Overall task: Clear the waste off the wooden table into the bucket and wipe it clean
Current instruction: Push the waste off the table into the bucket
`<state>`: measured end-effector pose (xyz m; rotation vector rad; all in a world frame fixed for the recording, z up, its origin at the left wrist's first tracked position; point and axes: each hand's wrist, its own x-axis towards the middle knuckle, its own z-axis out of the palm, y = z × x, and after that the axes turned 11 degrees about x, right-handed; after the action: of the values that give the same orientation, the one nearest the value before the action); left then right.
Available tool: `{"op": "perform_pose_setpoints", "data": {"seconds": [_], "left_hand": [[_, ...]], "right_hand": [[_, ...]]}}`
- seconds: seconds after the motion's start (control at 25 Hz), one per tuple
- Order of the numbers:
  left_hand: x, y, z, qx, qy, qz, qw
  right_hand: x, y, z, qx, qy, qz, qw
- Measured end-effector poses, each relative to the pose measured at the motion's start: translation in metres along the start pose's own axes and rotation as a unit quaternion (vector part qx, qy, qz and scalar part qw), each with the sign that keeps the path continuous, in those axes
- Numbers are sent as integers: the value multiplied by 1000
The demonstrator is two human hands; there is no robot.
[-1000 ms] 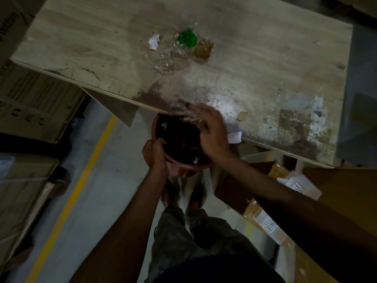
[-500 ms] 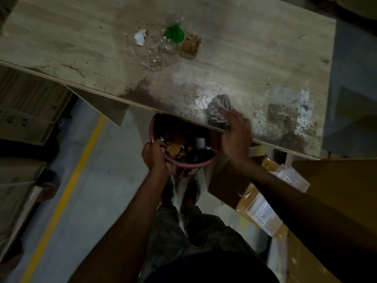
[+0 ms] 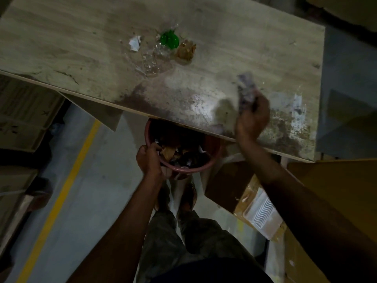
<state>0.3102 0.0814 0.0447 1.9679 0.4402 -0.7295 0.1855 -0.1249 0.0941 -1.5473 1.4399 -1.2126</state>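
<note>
The wooden table (image 3: 234,37) fills the top of the view, stained and scuffed along its near edge. My left hand (image 3: 150,160) grips the rim of a reddish bucket (image 3: 212,154) held just under that edge; scraps fill it. My right hand (image 3: 252,117) is closed on a crumpled grey cloth (image 3: 245,88) that sticks up over the table's right part, blurred. Farther back lie a green plastic piece (image 3: 169,39), clear plastic wrap (image 3: 151,61), a white paper scrap (image 3: 134,43) and a brown scrap (image 3: 186,50).
Cardboard boxes (image 3: 24,111) stand at the left below the table. At the right are brown cartons (image 3: 334,180) and a white packet (image 3: 262,213). A yellow line (image 3: 61,199) runs along the grey floor. My legs and feet stand under the bucket.
My right hand left the bucket's mouth, took up the grey cloth at the table edge and moved right and up over the tabletop. My left hand kept its hold on the bucket.
</note>
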Motion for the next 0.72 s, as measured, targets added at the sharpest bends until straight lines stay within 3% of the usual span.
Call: {"op": "perform_pose_setpoints", "data": {"seconds": [0.08,0.2,0.32,0.44,0.52,0.6,0.72], "left_hand": [[-3,2,1,-2,-5,4,1000],[-3,4,2,7,-4,2,1000],[9,3,-1,-1,-9,10,1000],[21,6,-8,-4,-8,0,1000],[28,10,-16,-17,-4,-13,1000],[39,16,-26,-30,14,-17,999],[55,18,-34,-41,30,-20,999]], "right_hand": [[59,23,-13,-107,52,42,992],[108,60,-18,-253,-103,20,962],[74,32,19,-139,-197,-40,970],[-41,7,44,-91,-290,-79,950],[-113,3,42,-81,-347,-18,934],[-146,-14,50,-28,-314,11,949],[-106,-42,79,64,-155,22,986]]}}
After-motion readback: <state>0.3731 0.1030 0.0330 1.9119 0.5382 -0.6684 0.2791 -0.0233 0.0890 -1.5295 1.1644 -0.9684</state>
